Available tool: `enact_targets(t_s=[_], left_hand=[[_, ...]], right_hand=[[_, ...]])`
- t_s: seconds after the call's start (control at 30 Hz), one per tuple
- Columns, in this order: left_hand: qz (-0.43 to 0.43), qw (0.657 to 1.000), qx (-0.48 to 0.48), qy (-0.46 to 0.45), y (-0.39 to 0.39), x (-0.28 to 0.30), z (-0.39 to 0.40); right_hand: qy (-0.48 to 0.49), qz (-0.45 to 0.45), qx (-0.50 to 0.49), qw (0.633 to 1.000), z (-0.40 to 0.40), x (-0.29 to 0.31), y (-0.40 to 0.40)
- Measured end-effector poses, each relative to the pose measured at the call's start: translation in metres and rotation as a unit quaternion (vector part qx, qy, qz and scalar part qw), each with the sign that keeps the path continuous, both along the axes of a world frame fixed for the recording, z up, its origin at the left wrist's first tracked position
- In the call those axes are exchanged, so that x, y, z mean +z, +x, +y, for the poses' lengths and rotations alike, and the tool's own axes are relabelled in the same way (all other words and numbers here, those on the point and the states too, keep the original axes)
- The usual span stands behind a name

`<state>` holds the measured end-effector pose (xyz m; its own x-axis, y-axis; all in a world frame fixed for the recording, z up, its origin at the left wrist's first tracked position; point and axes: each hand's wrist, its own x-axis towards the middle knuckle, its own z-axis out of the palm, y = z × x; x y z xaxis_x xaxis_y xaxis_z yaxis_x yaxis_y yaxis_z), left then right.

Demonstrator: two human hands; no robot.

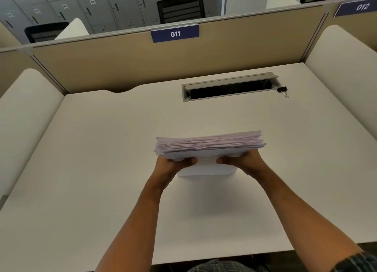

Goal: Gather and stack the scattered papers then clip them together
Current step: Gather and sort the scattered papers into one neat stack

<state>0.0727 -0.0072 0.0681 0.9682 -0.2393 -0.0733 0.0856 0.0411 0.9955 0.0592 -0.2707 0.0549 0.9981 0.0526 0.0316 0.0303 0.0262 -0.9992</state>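
Note:
A thick stack of white papers (208, 144) stands on edge over the middle of the desk, its uneven top edges facing me. My left hand (173, 165) grips its left side and my right hand (242, 161) grips its right side, thumbs on the near face. The stack's lower edge meets the desk between my wrists. A black binder clip (283, 90) lies far back on the right, beside the cable slot, well away from both hands.
The white desk (102, 159) has an open grey cable slot (230, 87) at the back. A tan partition with a sign reading 011 (175, 34) closes the rear; white side panels (342, 71) flank the desk. The near edge is by my lap.

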Motion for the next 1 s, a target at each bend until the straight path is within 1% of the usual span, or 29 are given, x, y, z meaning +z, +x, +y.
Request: enact_targets(t_s=[0.1, 0.2, 0.23, 0.27, 0.3, 0.33, 0.37, 0.4, 0.43, 0.47, 0.5, 0.53, 0.6, 0.63, 0.67, 0.7, 0.73, 0.77, 0.8, 0.83, 0.87, 0.9, 0.93, 0.97, 1.0], left_hand=[[-0.008, 1.000, 0.009, 0.000, -0.002, 0.003, -0.001], [-0.035, 0.999, 0.009, -0.006, 0.000, 0.013, -0.001], [-0.043, 0.999, 0.011, -0.008, 0.001, 0.016, -0.002], [-0.048, 0.999, 0.015, -0.010, 0.002, 0.018, -0.003], [-0.048, 0.999, 0.020, -0.011, 0.003, 0.020, -0.004], [-0.045, 0.999, 0.026, -0.010, 0.004, 0.020, -0.005], [-0.040, 0.999, 0.032, -0.010, 0.004, 0.021, -0.006], [-0.037, 0.999, 0.037, -0.009, 0.004, 0.021, -0.008], [-0.035, 0.998, 0.042, -0.010, 0.004, 0.021, -0.009], [-0.035, 0.998, 0.046, -0.012, 0.004, 0.021, -0.010], [-0.038, 0.998, 0.047, -0.016, 0.004, 0.021, -0.011], [-0.044, 0.998, 0.043, -0.020, 0.005, 0.022, -0.011], [-0.056, 0.998, 0.032, -0.026, 0.004, 0.023, -0.011], [-0.054, 0.998, 0.032, -0.028, 0.004, 0.024, -0.011], [-0.048, 0.998, 0.036, -0.027, 0.004, 0.023, -0.010], [-0.043, 0.998, 0.039, -0.024, 0.004, 0.022, -0.010], [-0.040, 0.998, 0.043, -0.020, 0.005, 0.020, -0.010], [-0.037, 0.998, 0.047, -0.016, 0.005, 0.019, -0.010], [-0.034, 0.998, 0.051, -0.014, 0.006, 0.019, -0.010], [-0.031, 0.998, 0.055, -0.012, 0.007, 0.018, -0.010], [-0.031, 0.998, 0.058, -0.011, 0.008, 0.017, -0.010], [-0.033, 0.998, 0.061, -0.012, 0.009, 0.016, -0.010], [-0.034, 0.997, 0.063, -0.013, 0.010, 0.015, -0.010], [-0.033, 0.997, 0.064, -0.015, 0.011, 0.014, -0.010], [-0.030, 0.997, 0.066, -0.017, 0.012, 0.013, -0.011]], right_hand=[[-0.010, 0.008, -0.005, 1.000, -0.001, -0.006, 0.000], [0.001, -0.020, -0.022, 1.000, -0.003, 0.002, -0.001], [0.005, -0.038, -0.035, 0.999, 0.000, 0.010, -0.003], [-0.012, -0.074, -0.063, 0.995, 0.003, 0.018, -0.006], [-0.052, -0.134, -0.113, 0.983, 0.005, 0.028, -0.008], [-0.112, -0.216, -0.172, 0.955, 0.008, 0.040, -0.011], [-0.184, -0.311, -0.226, 0.905, 0.011, 0.053, -0.013], [-0.247, -0.403, -0.257, 0.843, 0.015, 0.068, -0.016], [-0.296, -0.474, -0.262, 0.787, 0.022, 0.081, -0.018], [-0.344, -0.515, -0.248, 0.745, 0.030, 0.093, -0.019], [-0.400, -0.528, -0.220, 0.716, 0.036, 0.102, -0.019], [-0.460, -0.518, -0.183, 0.698, 0.042, 0.108, -0.017], [-0.557, -0.457, -0.112, 0.684, 0.047, 0.111, -0.016], [-0.583, -0.434, -0.100, 0.680, 0.046, 0.110, -0.015], [-0.586, -0.425, -0.110, 0.681, 0.043, 0.109, -0.016], [-0.568, -0.430, -0.145, 0.687, 0.038, 0.106, -0.015], [-0.526, -0.441, -0.199, 0.699, 0.032, 0.102, -0.015], [-0.463, -0.447, -0.253, 0.722, 0.024, 0.097, -0.015], [-0.389, -0.437, -0.286, 0.759, 0.016, 0.090, -0.013], [-0.307, -0.404, -0.290, 0.811, 0.006, 0.080, -0.011], [-0.221, -0.345, -0.267, 0.872, -0.004, 0.070, -0.009], [-0.136, -0.267, -0.228, 0.926, -0.013, 0.057, -0.007], [-0.067, -0.182, -0.180, 0.964, -0.021, 0.043, -0.006], [-0.034, -0.107, -0.135, 0.984, -0.025, 0.030, -0.006], [-0.038, -0.057, -0.096, 0.993, -0.028, 0.018, -0.007]])
